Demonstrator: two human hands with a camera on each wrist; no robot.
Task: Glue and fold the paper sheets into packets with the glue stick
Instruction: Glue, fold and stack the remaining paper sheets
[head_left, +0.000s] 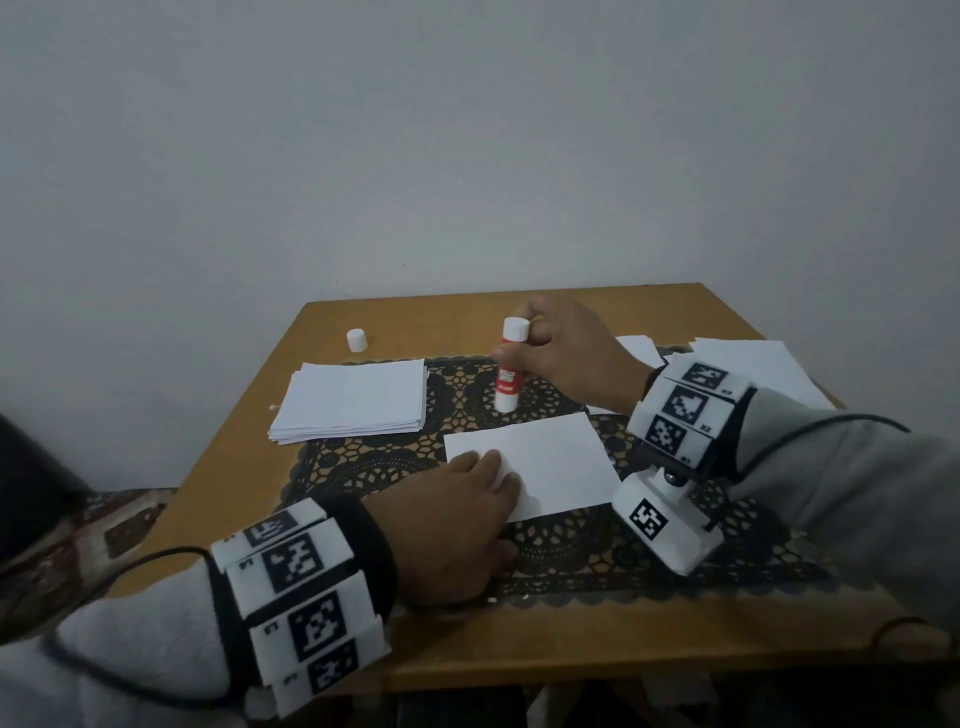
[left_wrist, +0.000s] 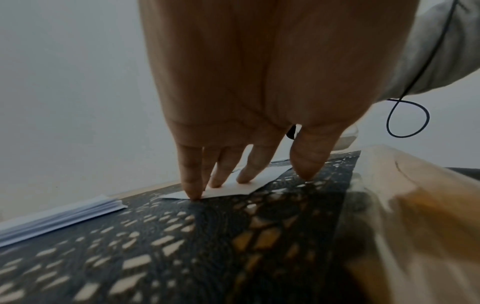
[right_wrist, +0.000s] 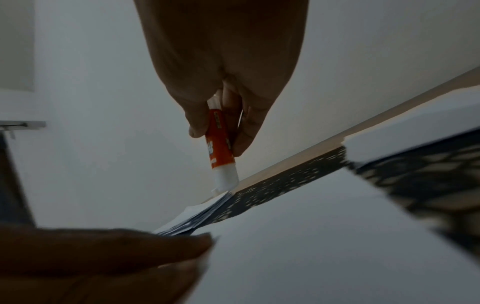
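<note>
A white paper sheet (head_left: 550, 467) lies on the black lace mat (head_left: 571, 551) in the middle of the table. My left hand (head_left: 483, 470) presses its left end flat with straight fingers (left_wrist: 192, 185), the thumb resting on the mat beside the sheet (left_wrist: 233, 190). My right hand (head_left: 524, 348) grips the red and white glue stick (head_left: 509, 374) upright, uncapped end down, just beyond the sheet's far edge. In the right wrist view the glue stick (right_wrist: 221, 144) sits between thumb and fingers. Whether its tip touches the mat I cannot tell.
A stack of white sheets (head_left: 353, 400) lies at the mat's far left. The glue stick's white cap (head_left: 357, 340) stands on the bare wooden table (head_left: 249, 452) behind it. More papers (head_left: 753, 364) lie at the far right, behind my right wrist. A wall runs close behind the table.
</note>
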